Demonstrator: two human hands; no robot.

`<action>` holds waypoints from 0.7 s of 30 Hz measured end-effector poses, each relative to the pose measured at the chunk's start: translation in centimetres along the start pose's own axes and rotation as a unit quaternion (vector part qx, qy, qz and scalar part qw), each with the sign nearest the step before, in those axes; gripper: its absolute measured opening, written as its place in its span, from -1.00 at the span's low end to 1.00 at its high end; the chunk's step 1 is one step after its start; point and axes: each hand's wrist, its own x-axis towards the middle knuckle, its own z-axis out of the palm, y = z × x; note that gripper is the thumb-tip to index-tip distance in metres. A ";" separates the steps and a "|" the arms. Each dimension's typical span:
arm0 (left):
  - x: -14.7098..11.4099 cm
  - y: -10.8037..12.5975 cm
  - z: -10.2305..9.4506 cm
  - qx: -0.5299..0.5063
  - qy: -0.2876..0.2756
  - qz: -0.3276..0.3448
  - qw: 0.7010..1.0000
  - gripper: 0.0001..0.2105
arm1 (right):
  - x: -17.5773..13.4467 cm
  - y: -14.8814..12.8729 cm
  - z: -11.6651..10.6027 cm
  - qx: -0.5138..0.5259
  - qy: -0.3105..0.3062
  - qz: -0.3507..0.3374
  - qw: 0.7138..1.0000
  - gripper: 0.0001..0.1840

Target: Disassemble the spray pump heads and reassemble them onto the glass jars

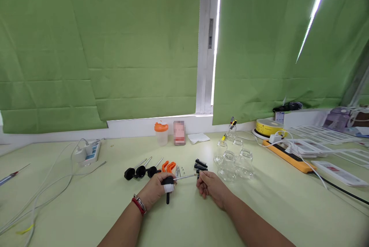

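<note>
Below the metal rod [184,177], open tabletop [184,216]

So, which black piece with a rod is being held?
The black piece in the left hand, its rod pointing toward the right hand; the other three lie farther left.

My left fingers [160,189] are gripping a black piece [167,180], its slim metallic rod [185,177] stretching rightward, its tab [168,199] jutting toward me. At the rod's tip, my right fingers [205,177] are pinching a small dark part [198,172].
</note>
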 end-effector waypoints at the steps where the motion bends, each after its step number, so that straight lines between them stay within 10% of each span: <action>1: 0.1 0.0 -0.6 -0.012 0.031 0.017 0.999 -0.71 | 0.0 0.0 0.0 0.006 0.002 0.002 1.000 -0.57; 5: 0.4 0.0 -4.6 0.006 0.363 0.073 0.929 -0.57 | 0.0 0.0 -0.1 0.009 -0.007 0.000 1.000 -0.62; 10: -0.7 -1.2 -10.5 0.090 0.592 -0.001 0.801 -0.56 | -0.2 -0.1 -0.1 -0.005 -0.015 -0.001 1.000 -0.62; 13: -1.4 -2.4 -12.2 0.150 0.625 -0.076 0.763 -0.64 | -0.4 -0.3 0.0 -0.010 -0.018 0.003 1.000 -0.64; 21: -1.0 -4.2 -12.7 0.253 0.541 -0.204 0.776 -0.67 | -0.2 0.1 -0.1 -0.018 -0.029 -0.007 0.999 -0.65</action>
